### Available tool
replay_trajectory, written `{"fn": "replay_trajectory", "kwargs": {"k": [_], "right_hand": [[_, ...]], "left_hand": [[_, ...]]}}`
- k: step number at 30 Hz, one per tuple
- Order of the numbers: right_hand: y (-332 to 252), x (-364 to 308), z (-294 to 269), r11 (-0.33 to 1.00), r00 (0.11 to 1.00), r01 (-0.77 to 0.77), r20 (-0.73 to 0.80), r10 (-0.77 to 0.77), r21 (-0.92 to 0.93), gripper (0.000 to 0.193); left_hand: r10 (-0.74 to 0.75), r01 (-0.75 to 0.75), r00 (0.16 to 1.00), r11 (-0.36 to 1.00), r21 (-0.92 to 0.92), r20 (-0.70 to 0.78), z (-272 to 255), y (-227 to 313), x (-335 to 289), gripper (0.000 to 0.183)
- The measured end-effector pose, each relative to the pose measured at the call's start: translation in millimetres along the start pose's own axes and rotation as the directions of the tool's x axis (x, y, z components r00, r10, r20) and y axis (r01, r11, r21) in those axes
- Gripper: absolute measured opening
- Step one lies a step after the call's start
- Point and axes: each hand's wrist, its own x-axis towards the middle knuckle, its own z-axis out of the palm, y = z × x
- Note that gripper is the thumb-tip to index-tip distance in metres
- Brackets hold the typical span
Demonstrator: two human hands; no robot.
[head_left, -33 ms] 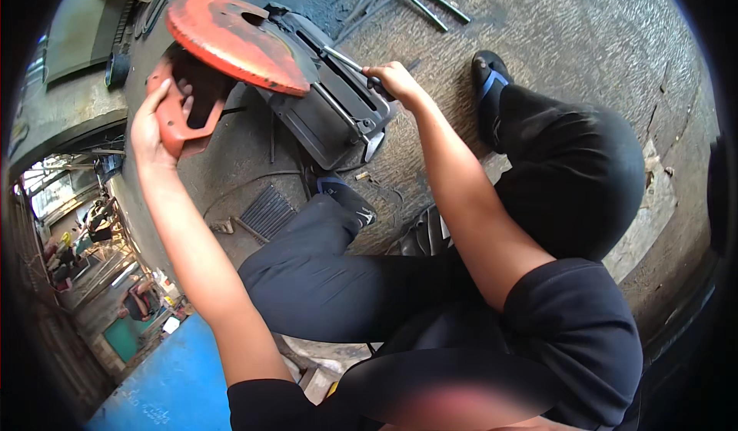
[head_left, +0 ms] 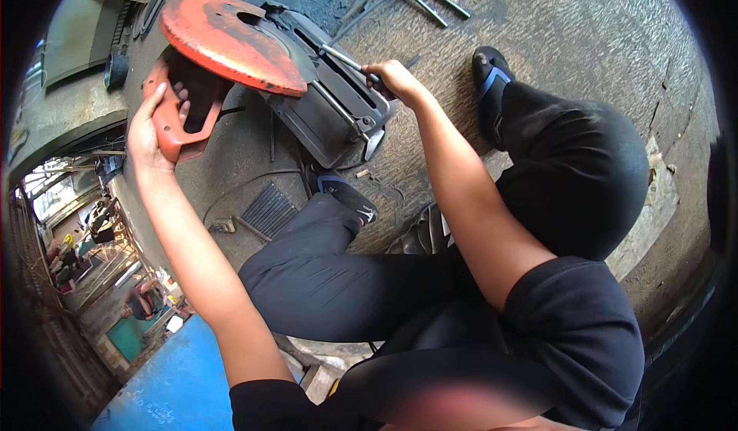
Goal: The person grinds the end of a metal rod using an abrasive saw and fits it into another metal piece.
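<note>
A chop saw with a worn orange blade guard (head_left: 231, 43) and a dark metal base (head_left: 330, 135) stands on the ground ahead of me. My left hand (head_left: 154, 127) is wrapped round the saw's orange D-shaped handle (head_left: 181, 135), at the left of the guard. With closed fingers, my right hand (head_left: 392, 81) grips a thin metal rod (head_left: 342, 57), which reaches left onto the saw's base. The guard hides the blade's upper part and where the rod meets it, if it does.
Several loose metal rods (head_left: 415, 1) lie on the ground beyond the saw. A cable (head_left: 254, 176) runs beside a ribbed dark piece (head_left: 267, 212). My sandalled feet flank the saw's near side. A blue surface (head_left: 169, 377) is at lower left; another person (head_left: 141, 302) sits farther off.
The guard and handle, with my left hand on the handle, appear very slightly farther left. Both hands keep their holds.
</note>
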Motion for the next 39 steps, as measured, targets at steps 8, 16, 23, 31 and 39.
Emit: {"fn": "replay_trajectory", "kwargs": {"k": [8, 16, 23, 31, 39], "right_hand": [[-17.2, 2.6, -1.4, 0.971, 0.957, -0.209, 0.226, 0.179, 0.118, 0.031], [-10.3, -0.3, -2.2, 0.942, 0.880, -0.329, 0.385, 0.279, 0.070, 0.033], [-0.8, 0.2, 4.2, 0.950, 0.878, -0.308, 0.397, 0.266, 0.045, 0.035], [4.9, -1.2, 4.7, 0.957, 0.895, -0.281, 0.379, 0.234, 0.071, 0.034], [5.0, -0.7, 14.7, 0.952, 0.916, -0.283, 0.328, 0.232, 0.118, 0.033]], "left_hand": [[-0.066, 0.073, 0.996, 0.993, 0.098, -0.066, -4.1, -2.6, 9.0, 0.037], [0.008, -0.010, 0.999, 0.998, 0.060, 0.038, 2.7, -3.3, 0.1, 0.044], [0.027, -0.028, 0.999, 0.998, 0.049, 0.020, 8.7, -4.5, -2.4, 0.047], [0.026, -0.029, 0.998, 0.998, 0.052, 0.058, 3.8, -4.1, -0.5, 0.046], [0.017, -0.018, 0.999, 0.999, 0.039, 0.027, 4.4, -3.1, 0.0, 0.043]]}}
